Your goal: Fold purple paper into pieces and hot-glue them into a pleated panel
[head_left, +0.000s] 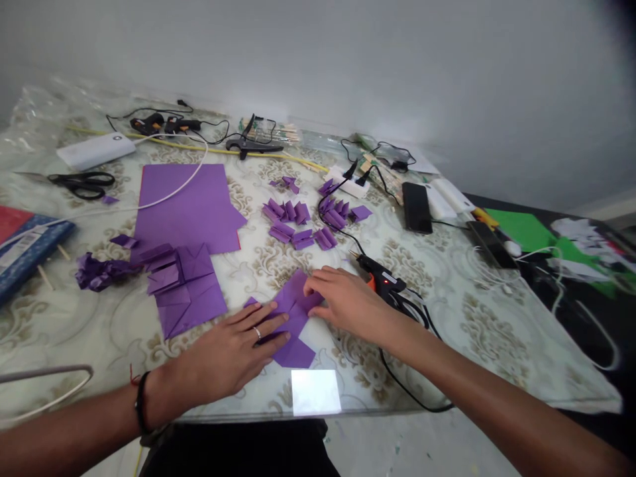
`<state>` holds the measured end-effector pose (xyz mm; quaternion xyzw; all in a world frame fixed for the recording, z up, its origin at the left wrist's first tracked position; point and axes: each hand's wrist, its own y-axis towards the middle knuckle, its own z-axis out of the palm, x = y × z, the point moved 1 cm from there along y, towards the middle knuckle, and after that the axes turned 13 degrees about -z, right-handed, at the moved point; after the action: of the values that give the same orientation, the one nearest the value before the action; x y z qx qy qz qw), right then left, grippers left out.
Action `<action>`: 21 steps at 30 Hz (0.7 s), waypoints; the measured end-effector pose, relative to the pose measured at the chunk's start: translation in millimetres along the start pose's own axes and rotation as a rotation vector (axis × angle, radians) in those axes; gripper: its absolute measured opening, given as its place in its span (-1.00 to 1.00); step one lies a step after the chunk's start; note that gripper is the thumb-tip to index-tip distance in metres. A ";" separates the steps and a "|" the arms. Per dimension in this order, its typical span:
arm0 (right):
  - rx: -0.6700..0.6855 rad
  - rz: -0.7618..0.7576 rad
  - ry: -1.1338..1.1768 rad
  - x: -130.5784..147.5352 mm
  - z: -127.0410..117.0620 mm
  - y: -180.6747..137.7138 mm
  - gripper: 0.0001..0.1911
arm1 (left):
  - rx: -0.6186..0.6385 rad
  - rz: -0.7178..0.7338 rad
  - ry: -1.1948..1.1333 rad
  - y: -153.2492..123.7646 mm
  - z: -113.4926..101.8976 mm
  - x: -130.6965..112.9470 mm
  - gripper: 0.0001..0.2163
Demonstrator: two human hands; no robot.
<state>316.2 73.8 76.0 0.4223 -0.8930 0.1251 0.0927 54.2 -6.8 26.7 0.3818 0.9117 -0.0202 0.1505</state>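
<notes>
A small purple paper piece (294,311), partly folded, lies on the glass table near its front edge. My left hand (233,351) rests flat on the paper's left part, fingers stretched out, a ring on one finger. My right hand (342,301) presses its bent fingers down on the paper's right corner. A black and orange glue gun (385,283) lies just right of my right hand, its cord running under my forearm.
Several folded purple pieces (303,222) lie in the middle. A large purple sheet (186,205) and creased sheets (186,285) sit left. Scissors (82,182), a power bank (94,150), more glue guns (163,124), a power strip (348,184), phones (416,205) and green paper (521,228) surround them.
</notes>
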 end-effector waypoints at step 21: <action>-0.103 -0.340 -0.037 14.2 9.7 -16.7 -0.84 | -0.026 0.000 0.039 0.1 -1.2 -3.4 -0.59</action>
<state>319.7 50.3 73.0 0.5641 -0.8155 0.0540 0.1175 56.1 -8.9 28.8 0.3803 0.9146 -0.0010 0.1376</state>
